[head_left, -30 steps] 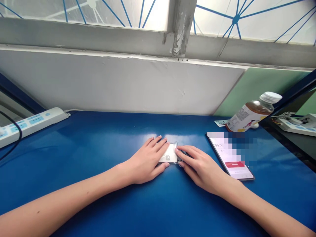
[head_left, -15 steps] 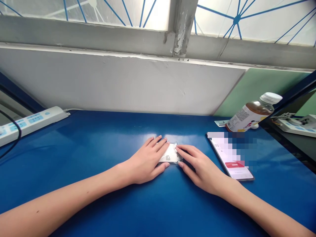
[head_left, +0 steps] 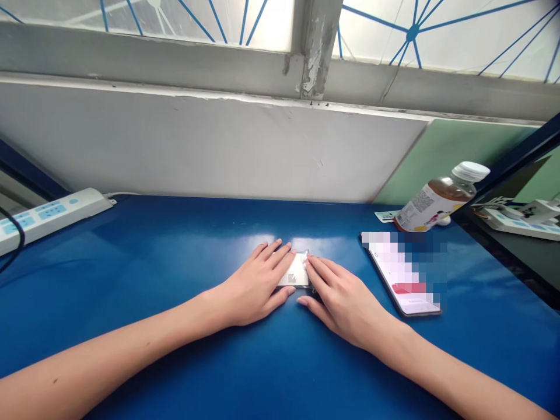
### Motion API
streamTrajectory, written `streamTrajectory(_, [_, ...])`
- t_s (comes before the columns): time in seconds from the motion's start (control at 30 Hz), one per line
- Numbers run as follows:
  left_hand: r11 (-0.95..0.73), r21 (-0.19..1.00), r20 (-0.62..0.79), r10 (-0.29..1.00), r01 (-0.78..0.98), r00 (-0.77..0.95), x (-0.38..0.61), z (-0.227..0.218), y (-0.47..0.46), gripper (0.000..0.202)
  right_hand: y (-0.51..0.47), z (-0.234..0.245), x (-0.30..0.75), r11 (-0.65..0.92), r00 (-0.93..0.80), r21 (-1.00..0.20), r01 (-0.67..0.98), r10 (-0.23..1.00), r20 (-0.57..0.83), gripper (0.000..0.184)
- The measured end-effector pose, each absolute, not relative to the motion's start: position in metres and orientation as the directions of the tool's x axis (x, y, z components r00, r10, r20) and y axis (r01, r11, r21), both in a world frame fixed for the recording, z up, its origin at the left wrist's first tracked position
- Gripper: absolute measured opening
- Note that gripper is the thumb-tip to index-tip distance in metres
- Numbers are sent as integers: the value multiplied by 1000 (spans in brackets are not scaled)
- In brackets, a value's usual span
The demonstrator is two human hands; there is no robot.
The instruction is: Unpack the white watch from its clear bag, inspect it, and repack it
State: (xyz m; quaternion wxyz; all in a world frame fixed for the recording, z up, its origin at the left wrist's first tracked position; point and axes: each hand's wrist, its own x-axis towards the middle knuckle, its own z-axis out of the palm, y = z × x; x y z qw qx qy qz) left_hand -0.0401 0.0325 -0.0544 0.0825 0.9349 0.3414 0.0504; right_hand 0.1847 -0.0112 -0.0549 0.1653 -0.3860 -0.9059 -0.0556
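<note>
A small flat white packet [head_left: 298,272], seemingly in clear plastic film, lies on the blue table between my hands. It has a grey square mark near its lower edge. My left hand [head_left: 256,284] rests flat on the packet's left part, fingers stretched and a little spread, thumb at the near edge. Over its right end lies my right hand [head_left: 345,297], fingers extended together and thumb apart on the near side. These fingers hide the packet's right end.
Right of my hands lies a phone [head_left: 402,280] with a partly blurred screen. Behind it stand a drink bottle [head_left: 431,204] with a white cap and a small card [head_left: 385,216]. Power strips are at far left [head_left: 56,216] and far right [head_left: 520,224]. A wall [head_left: 210,146] closes the back.
My right hand has moved forward and left over the packet's end, its fingers covering the film, its thumb drawn away from the edge. The left hand stays on the packet. The view shifts slightly.
</note>
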Motion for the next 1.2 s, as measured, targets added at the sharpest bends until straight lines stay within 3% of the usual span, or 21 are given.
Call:
streamTrajectory(0.37, [-786,175,58,610,593,791,-42,-55,34,57,-6,-49,182,754,-688,-36,656,617,382,52])
streamTrajectory(0.57, [-748,261,114,652,611,750,-43,-57,35,67,-2,-56,191,688,-561,-294,663,717,413,36])
streamTrajectory(0.7, [-743,265,143,660,614,738,-44,-60,35,67,1,-55,199,657,-527,-374,655,751,398,31])
streamTrajectory(1.07, [-788,387,158,568,478,808,-47,-54,35,53,8,-58,211,685,-522,-333,648,718,460,41])
streamTrajectory(1.2, [-809,410,193,528,421,827,-49,-55,34,53,11,-54,215,713,-497,-352,607,686,531,29])
